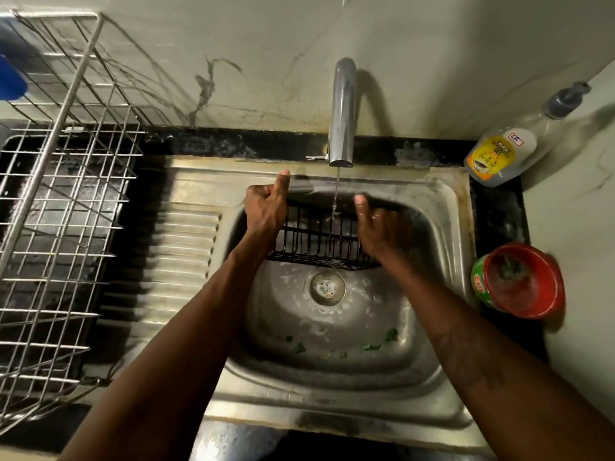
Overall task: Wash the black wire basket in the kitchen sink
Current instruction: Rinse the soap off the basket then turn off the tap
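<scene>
Basket [319,241] hangs inside the sink [332,424], lifted clear of the basin floor and tipped so its open wires face the tap [342,111]. This lets the thin stream of water [336,191] run through the wires rather than pool in them. The stream lands near the basket's far edge, right of centre.

The left hand [266,211] grips the left end, fingers curled round the top wire and thumb pointing up, probably to steady the tilt. The right hand [379,229] lies against the right end with its thumb raised. It is motion-blurred, so I cannot tell whether it clasps the wire or rubs along it.

Just below the basket's near edge sits the drain [327,287], ringed with suds, so the runoff drains straight away. Green scraps [372,347] lie nearer the front of the basin.

On the counter to the right stand a tub [522,281] of what looks like dish soap and a pump bottle [502,154], both within easy reach. A steel rack [66,194] stands to the left, a likely place for drying.
</scene>
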A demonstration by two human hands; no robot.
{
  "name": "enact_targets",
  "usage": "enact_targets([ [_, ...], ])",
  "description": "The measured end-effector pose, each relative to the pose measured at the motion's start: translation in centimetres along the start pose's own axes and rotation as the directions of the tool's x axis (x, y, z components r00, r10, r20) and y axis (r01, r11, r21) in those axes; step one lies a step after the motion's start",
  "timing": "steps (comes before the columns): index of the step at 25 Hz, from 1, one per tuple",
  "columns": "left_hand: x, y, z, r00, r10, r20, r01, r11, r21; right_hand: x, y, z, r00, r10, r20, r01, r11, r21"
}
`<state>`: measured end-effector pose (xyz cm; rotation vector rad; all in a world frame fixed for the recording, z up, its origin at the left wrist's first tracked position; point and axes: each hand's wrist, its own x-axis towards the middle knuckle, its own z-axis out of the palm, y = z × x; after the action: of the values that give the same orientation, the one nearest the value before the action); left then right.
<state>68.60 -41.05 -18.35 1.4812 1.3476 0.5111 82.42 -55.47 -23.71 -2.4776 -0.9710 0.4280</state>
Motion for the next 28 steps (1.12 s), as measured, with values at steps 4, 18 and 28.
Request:
enact_targets([
  [4, 1.5, -0.1, 0.1, 0.999, 0.022, -0.042, -0.023, 1.0, -0.012, 0.8, -4.2, 2.0, 0.991, 0.035, -0.126, -0.037, 0.999, -0.009],
  [18, 1.6, -2.2, 0.5, 0.999, 0.032, 0.02, -0.03, 0.997, -0.076, 1.1, -4.5, 2.1, 0.972, -0.196, -0.13, 0.18, 0.976, -0.122],
  [28, 1.6, -4.6, -0.3, 1.0, 0.017, 0.009, -0.016, 0.992, -0.125, 1.0, -0.7, -0.1, 1.0, -0.01, 0.004, 0.011, 0.969, -0.247],
])
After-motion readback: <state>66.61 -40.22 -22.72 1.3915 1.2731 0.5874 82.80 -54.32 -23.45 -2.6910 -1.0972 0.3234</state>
